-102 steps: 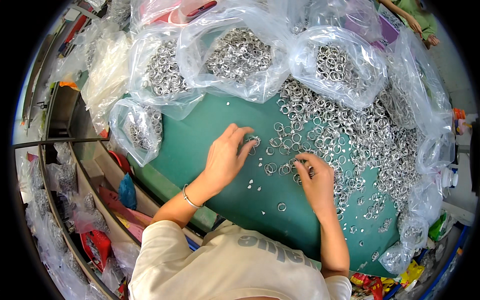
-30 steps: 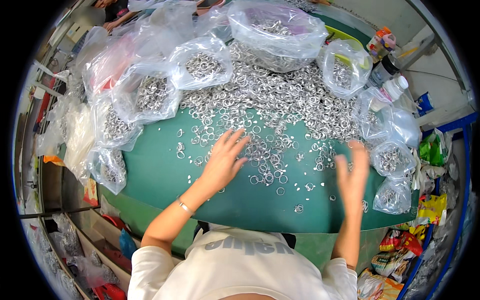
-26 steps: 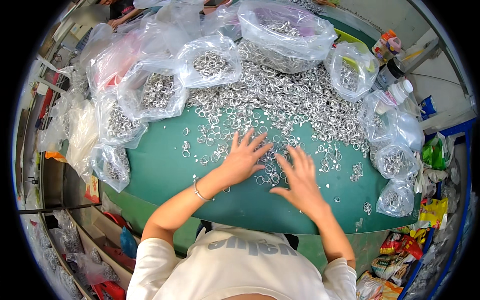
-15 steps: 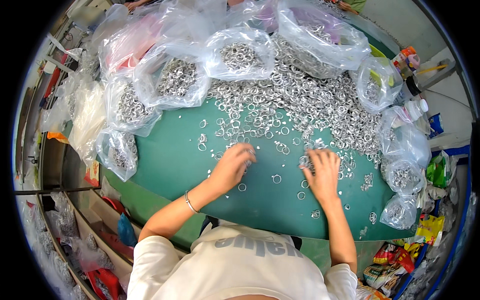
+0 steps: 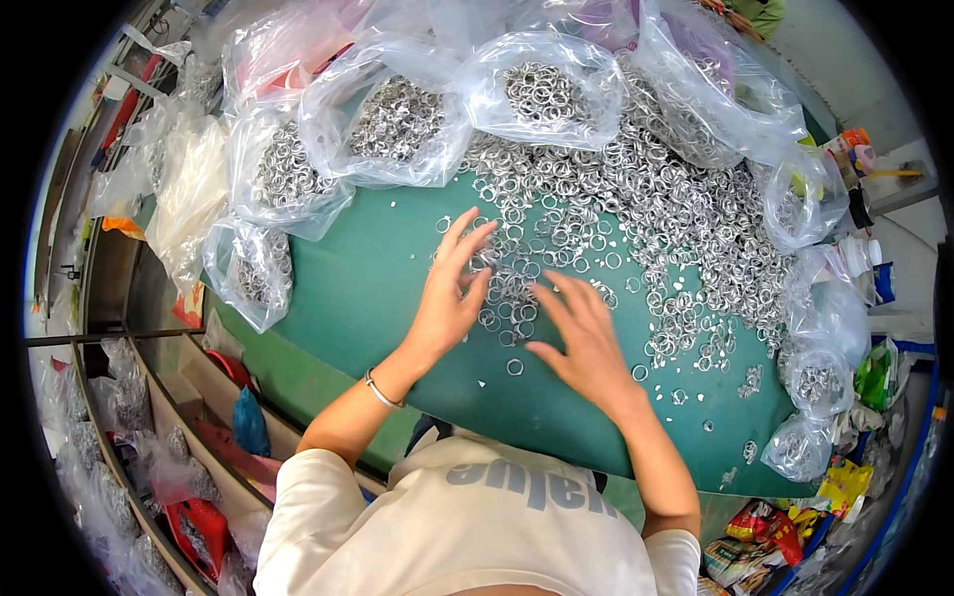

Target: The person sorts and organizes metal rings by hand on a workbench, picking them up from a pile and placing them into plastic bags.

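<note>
Both hands work flat on the green table (image 5: pixel 348 298), at the near edge of a big heap of small metal rings (image 5: pixel 636 199). The left hand (image 5: pixel 449 298) lies open with fingers spread, its fingertips resting on loose rings (image 5: pixel 507 298) between the two hands; it grips nothing. The right hand (image 5: pixel 586 343) is open too, palm down, fingers fanned toward the same rings, and holds nothing that shows. A single ring (image 5: pixel 514 367) sits apart, just below the hands. The likeliest slip is a sweep of either open hand pushing rings off the near table edge, since stray ones already lie close to it and would fall toward the shelves (image 5: pixel 149 417) below. Rings could also interlock or ride up under the palms and get dragged back into the heap. The clear bags (image 5: pixel 397 119) around the heap slump open toward it; a nudge from a wrist could tip one and spill its rings into the loose ones.
</note>
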Demonstrator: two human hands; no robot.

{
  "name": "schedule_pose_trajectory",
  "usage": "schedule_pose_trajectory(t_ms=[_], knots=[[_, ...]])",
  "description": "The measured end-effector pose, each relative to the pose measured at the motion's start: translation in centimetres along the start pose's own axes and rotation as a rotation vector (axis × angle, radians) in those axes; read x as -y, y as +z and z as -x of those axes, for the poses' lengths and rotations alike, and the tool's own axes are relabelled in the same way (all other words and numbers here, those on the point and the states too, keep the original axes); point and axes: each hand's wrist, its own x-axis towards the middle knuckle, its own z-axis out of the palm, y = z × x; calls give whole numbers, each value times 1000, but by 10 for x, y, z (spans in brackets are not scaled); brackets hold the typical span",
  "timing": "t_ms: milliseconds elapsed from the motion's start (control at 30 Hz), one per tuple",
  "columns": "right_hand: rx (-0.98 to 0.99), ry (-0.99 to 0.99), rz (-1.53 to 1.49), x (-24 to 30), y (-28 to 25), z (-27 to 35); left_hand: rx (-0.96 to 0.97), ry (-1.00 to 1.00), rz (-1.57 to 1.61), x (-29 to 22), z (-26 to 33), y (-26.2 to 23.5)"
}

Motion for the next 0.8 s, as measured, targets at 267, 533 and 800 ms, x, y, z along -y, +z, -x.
schedule_pose_trajectory(t_ms=[267,533,800], knots=[[-118,-2,-12,-31,23,-1,96,182,-613,7,16,-15],[-381,637,-591,-48,-6,22,197,219,-667,21,17,-3],[-339,234,174,-24,-9,10,-23,-93,-48,30,5,-15]])
